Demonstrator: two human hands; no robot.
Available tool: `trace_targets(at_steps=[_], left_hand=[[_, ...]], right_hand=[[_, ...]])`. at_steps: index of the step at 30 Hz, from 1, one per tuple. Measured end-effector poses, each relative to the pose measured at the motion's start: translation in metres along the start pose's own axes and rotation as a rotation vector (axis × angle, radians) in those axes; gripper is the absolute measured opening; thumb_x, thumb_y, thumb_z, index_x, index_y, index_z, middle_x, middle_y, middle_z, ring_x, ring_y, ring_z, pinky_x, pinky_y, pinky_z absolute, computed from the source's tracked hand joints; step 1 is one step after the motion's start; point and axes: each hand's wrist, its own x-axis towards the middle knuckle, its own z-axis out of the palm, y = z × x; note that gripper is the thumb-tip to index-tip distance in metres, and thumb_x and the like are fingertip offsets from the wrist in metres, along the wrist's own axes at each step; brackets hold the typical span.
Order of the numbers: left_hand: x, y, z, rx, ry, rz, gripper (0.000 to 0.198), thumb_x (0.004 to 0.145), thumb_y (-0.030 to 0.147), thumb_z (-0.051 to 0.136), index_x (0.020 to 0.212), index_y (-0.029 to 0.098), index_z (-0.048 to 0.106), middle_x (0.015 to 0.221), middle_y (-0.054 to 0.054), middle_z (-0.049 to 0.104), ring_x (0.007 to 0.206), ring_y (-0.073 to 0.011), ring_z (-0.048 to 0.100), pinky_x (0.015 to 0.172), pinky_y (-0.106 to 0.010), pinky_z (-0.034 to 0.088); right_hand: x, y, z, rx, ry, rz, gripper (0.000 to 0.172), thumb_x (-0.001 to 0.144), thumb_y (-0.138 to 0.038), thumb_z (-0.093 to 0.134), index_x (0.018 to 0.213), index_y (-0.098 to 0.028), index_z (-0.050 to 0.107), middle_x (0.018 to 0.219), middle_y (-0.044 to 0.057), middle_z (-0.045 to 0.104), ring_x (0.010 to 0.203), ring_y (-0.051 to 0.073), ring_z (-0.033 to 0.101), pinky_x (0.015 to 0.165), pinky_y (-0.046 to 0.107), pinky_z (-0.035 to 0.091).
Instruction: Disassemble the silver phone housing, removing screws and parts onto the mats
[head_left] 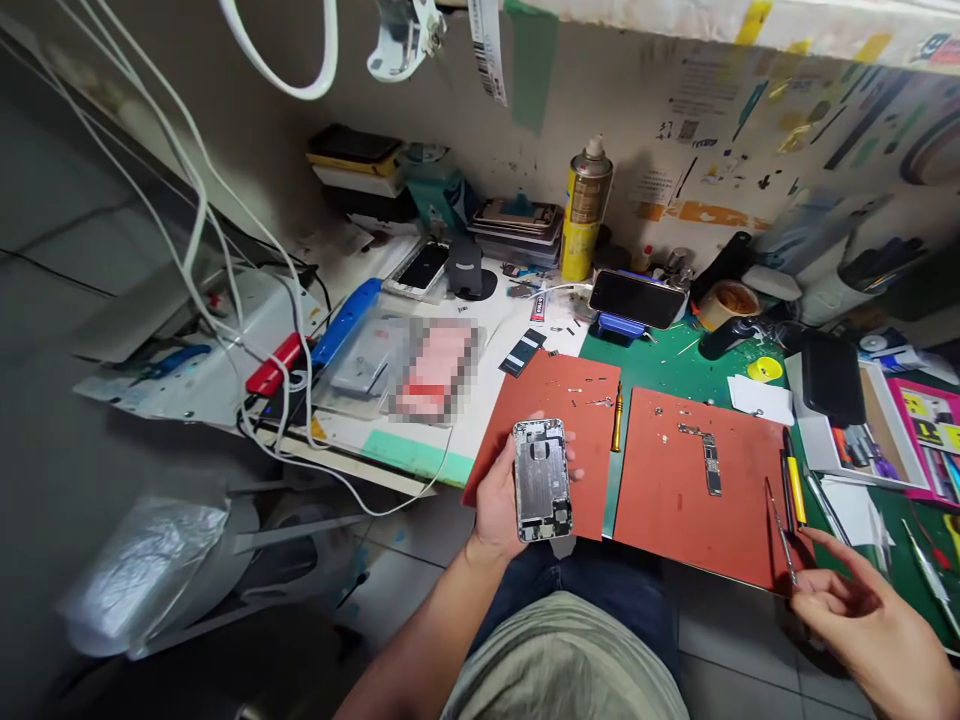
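My left hand is wrapped around an opened phone housing, its metal inside facing up, above the front edge of the left red mat. At the front right corner of the right red mat, my right hand pinches the near end of slim metal tweezers. Its index finger reaches toward a yellow-and-black tool. A phone logic board lies on the right mat with tiny parts around it. Between the mats rests a gold screwdriver.
A phone leans on a blue stand at the back. Behind it rises a yellow spray can. White cables hang at left, one crossing the table edge. More pens and tools lie at right.
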Motion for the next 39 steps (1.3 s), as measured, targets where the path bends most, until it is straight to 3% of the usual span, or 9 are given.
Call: trace_targets(at_steps=[6, 9, 12, 15, 18, 24, 28, 32, 39], left_hand=[[0.002, -0.002, 0.000, 0.013, 0.003, 0.020, 0.050, 0.107, 0.046, 0.057, 0.152, 0.023, 0.059, 0.131, -0.015, 0.076, 0.108, -0.0285, 0.077, 0.097, -0.050, 0.064], [0.004, -0.002, 0.001, 0.016, 0.013, 0.021, 0.048, 0.107, 0.047, 0.058, 0.149, 0.023, 0.061, 0.128, -0.015, 0.077, 0.106, -0.0284, 0.078, 0.096, -0.049, 0.065], [0.006, -0.004, 0.003, 0.035, 0.042, 0.035, 0.046, 0.106, 0.051, 0.059, 0.141, 0.022, 0.064, 0.121, -0.014, 0.079, 0.103, -0.0280, 0.078, 0.093, -0.047, 0.065], [0.008, -0.009, 0.007, 0.064, 0.069, 0.062, 0.042, 0.105, 0.054, 0.059, 0.128, 0.020, 0.068, 0.114, -0.013, 0.080, 0.100, -0.0275, 0.078, 0.090, -0.045, 0.065], [0.008, -0.017, 0.013, 0.091, 0.054, 0.082, 0.037, 0.107, 0.053, 0.055, 0.117, 0.020, 0.068, 0.109, -0.013, 0.080, 0.098, -0.0267, 0.078, 0.088, -0.044, 0.065], [0.004, -0.026, 0.017, 0.113, -0.039, 0.144, 0.038, 0.107, 0.053, 0.052, 0.119, 0.021, 0.067, 0.104, -0.012, 0.079, 0.087, -0.0248, 0.077, 0.085, -0.043, 0.063], [0.003, -0.028, 0.014, 0.135, -0.018, 0.155, 0.044, 0.106, 0.056, 0.053, 0.125, 0.019, 0.069, 0.106, -0.013, 0.079, 0.091, -0.0258, 0.077, 0.089, -0.044, 0.063], [0.004, -0.029, 0.013, 0.124, 0.011, 0.153, 0.045, 0.106, 0.056, 0.054, 0.127, 0.019, 0.069, 0.111, -0.013, 0.078, 0.102, -0.0280, 0.077, 0.093, -0.046, 0.063], [0.003, -0.036, 0.015, 0.163, 0.012, 0.217, 0.048, 0.106, 0.060, 0.054, 0.125, 0.019, 0.070, 0.109, -0.013, 0.077, 0.106, -0.0291, 0.076, 0.090, -0.045, 0.066]], right_hand=[[-0.016, 0.022, -0.016, 0.461, -0.159, 0.363, 0.084, 0.051, -0.038, 0.101, 0.130, -0.024, 0.076, 0.102, 0.011, 0.076, 0.071, 0.024, 0.069, 0.052, 0.033, 0.059], [-0.023, 0.023, -0.016, 0.584, -0.217, 0.364, 0.061, 0.059, -0.038, 0.097, 0.116, -0.024, 0.081, 0.111, 0.014, 0.074, 0.076, 0.024, 0.069, 0.058, 0.035, 0.064], [-0.033, 0.014, -0.007, 0.651, -0.332, 0.304, 0.024, 0.075, -0.043, 0.087, 0.090, -0.025, 0.078, 0.084, 0.008, 0.062, 0.065, 0.022, 0.060, 0.054, 0.037, 0.061], [-0.046, -0.003, 0.008, 0.650, -0.375, 0.236, 0.022, 0.081, -0.045, 0.083, 0.084, -0.025, 0.073, 0.081, 0.008, 0.060, 0.068, 0.024, 0.062, 0.056, 0.039, 0.061], [-0.067, -0.025, 0.029, 0.602, -0.407, 0.182, 0.031, 0.083, -0.049, 0.083, 0.103, -0.025, 0.076, 0.087, 0.010, 0.068, 0.062, 0.022, 0.061, 0.053, 0.037, 0.056], [-0.111, -0.053, 0.097, 0.545, -0.757, 0.131, 0.047, 0.098, -0.062, 0.067, 0.114, -0.018, 0.072, 0.062, -0.004, 0.044, 0.053, 0.012, 0.042, 0.052, 0.024, 0.035], [-0.118, -0.050, 0.130, 0.394, -0.611, -0.027, 0.049, 0.103, -0.066, 0.058, 0.094, -0.019, 0.069, 0.064, -0.005, 0.037, 0.057, 0.011, 0.035, 0.051, 0.023, 0.032], [-0.112, -0.053, 0.139, 0.178, -0.365, -0.301, 0.042, 0.106, -0.058, 0.055, 0.094, -0.021, 0.071, 0.072, 0.000, 0.058, 0.063, 0.014, 0.052, 0.059, 0.023, 0.045], [-0.113, -0.058, 0.147, 0.066, -0.351, -0.455, 0.032, 0.110, -0.046, 0.051, 0.104, -0.023, 0.073, 0.068, -0.004, 0.061, 0.055, 0.012, 0.055, 0.056, 0.020, 0.045]])
